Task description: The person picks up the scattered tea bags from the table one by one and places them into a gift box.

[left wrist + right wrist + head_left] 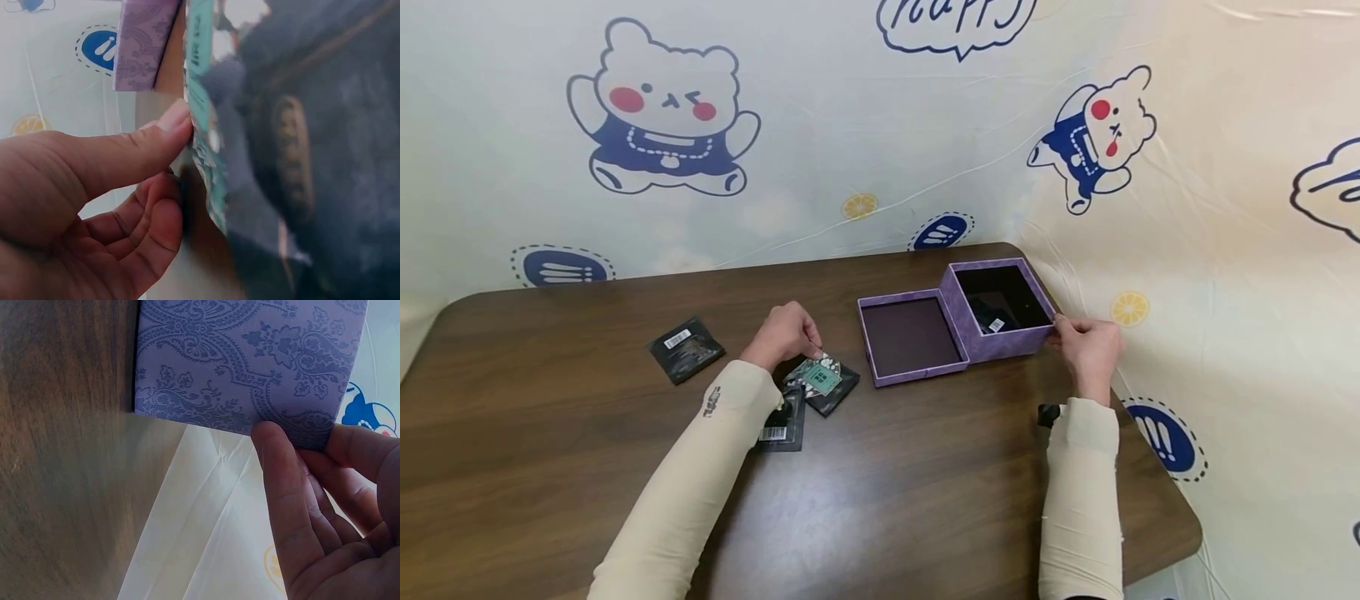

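Observation:
My left hand (786, 336) pinches the edge of a flat sachet with a green label (822, 379) between thumb and fingers. In the left wrist view the dark sachet (325, 150) looms close, its green edge at my thumb. Black foil (835, 398) shows at its lower right; whether this is another sachet I cannot tell. Below my left wrist lies a black sachet with a barcode (784, 432), partly hidden by the sleeve. On the right, my right hand (1086, 346) grips the near right corner of a purple patterned box (1007, 343), seen close in the right wrist view (250, 369).
The box's lid (913, 337) lies open to its left on the brown table (910, 500). Inside the box is something dark with a white label (996, 325). Another black sachet (687, 350) lies farther left. A printed cloth (820, 125) hangs behind the table.

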